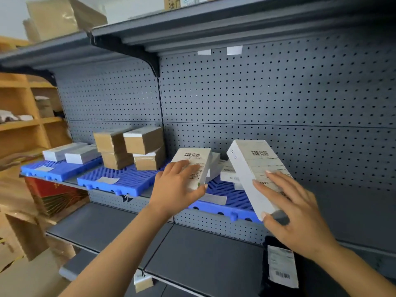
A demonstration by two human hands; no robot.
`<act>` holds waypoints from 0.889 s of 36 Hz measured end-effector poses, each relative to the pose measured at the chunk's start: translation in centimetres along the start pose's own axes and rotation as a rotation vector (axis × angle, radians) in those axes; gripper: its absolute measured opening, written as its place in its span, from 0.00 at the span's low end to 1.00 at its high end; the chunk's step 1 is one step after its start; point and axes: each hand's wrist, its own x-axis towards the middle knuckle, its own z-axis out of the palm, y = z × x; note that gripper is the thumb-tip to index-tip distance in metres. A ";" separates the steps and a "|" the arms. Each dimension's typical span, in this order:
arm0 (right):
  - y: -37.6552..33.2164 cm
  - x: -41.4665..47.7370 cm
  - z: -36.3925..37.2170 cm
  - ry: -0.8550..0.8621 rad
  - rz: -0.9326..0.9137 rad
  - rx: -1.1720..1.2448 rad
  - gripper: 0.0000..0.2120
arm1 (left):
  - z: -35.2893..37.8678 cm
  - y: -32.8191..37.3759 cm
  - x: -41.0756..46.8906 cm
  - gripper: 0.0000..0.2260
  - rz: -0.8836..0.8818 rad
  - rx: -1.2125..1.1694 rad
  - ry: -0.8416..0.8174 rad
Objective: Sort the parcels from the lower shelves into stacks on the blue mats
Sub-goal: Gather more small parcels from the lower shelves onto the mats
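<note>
My left hand [177, 183] grips a white labelled parcel [196, 160] tilted above the right blue mat [227, 200]. My right hand [293, 209] holds a longer white parcel [252, 168] with a barcode label, tilted over the same mat. Behind them, small white boxes [228, 174] lie on that mat. On the middle blue mat [122, 180] stand stacked brown cardboard parcels [130, 146]. Two flat white parcels [70, 153] rest on the left blue mat [57, 169]. A black parcel with a white label [280, 266] lies on the lower shelf at the right.
Grey pegboard shelving [278, 99] backs the mats, with an upper shelf [192, 24] carrying cardboard boxes overhead. The lower grey shelf [192, 258] runs beneath my arms. A wooden rack [23, 116] and loose brown cartons [23, 232] stand at the left.
</note>
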 end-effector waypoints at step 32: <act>0.5 6.5 2.7 -0.045 0.024 -0.113 0.32 | 5.1 -1.2 7.3 0.43 0.390 -0.111 0.012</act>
